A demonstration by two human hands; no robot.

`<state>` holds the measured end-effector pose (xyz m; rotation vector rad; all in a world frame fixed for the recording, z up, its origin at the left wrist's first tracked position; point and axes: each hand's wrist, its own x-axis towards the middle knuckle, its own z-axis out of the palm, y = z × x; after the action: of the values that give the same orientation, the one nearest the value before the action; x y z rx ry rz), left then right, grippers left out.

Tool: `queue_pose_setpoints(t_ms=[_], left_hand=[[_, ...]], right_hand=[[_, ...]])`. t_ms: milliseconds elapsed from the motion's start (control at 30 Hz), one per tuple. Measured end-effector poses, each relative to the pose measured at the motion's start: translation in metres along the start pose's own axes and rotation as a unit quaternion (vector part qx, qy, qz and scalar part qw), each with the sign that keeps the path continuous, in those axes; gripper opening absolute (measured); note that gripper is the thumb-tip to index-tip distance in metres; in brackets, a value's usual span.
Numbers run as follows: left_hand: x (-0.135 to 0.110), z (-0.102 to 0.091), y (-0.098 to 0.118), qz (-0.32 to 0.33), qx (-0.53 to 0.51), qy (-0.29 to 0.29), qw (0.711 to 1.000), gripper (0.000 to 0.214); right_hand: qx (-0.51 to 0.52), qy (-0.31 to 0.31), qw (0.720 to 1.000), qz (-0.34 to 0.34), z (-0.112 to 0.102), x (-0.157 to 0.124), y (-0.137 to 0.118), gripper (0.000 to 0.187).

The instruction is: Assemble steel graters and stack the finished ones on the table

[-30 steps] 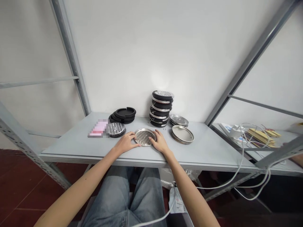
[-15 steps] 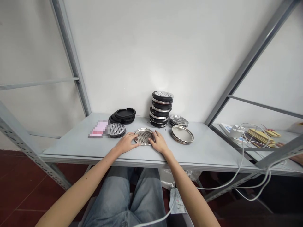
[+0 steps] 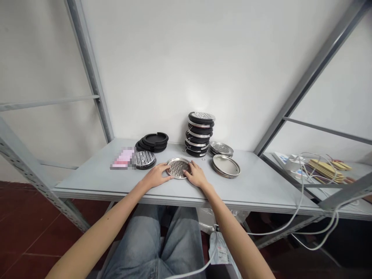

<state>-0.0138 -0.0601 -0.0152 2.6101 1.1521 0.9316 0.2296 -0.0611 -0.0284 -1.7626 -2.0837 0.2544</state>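
Observation:
A round perforated metal disc (image 3: 178, 167) lies flat on the grey table (image 3: 255, 190) near the middle. My left hand (image 3: 157, 175) rests against its left rim, fingers curled onto the edge. My right hand (image 3: 197, 175) presses its right rim the same way. Both hands grip the disc between them. Just left of the disc sits a perforated disc in a black ring (image 3: 144, 159). Behind it rises a stack of black-and-metal assembled rings (image 3: 200, 133).
A pile of black rubber rings (image 3: 153, 141) lies at the back left, with a blurred pink object (image 3: 123, 158) beside it. Plain metal lids (image 3: 226, 166) and perforated discs (image 3: 221, 148) are stacked at the right. White cables (image 3: 299, 209) hang off the right table, where another person's hand (image 3: 348, 180) shows.
My hands stay on the disc's rim with only slight finger shifts. The view has drifted a little to the left.

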Motion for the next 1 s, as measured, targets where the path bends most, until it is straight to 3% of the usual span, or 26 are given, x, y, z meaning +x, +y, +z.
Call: queue_pose_setpoints(t_ms=[367, 1000], left_hand=[[0.001, 0.008, -0.011, 0.007, -0.014, 0.006, 1.000, 0.047], [0.002, 0.008, -0.012, 0.015, -0.025, 0.012, 1.000, 0.049]], right_hand=[[0.054, -0.002, 0.998, 0.007, -0.003, 0.008, 0.007, 0.062], [0.016, 0.022, 0.999, -0.030, -0.013, 0.001, -0.005, 0.048]])
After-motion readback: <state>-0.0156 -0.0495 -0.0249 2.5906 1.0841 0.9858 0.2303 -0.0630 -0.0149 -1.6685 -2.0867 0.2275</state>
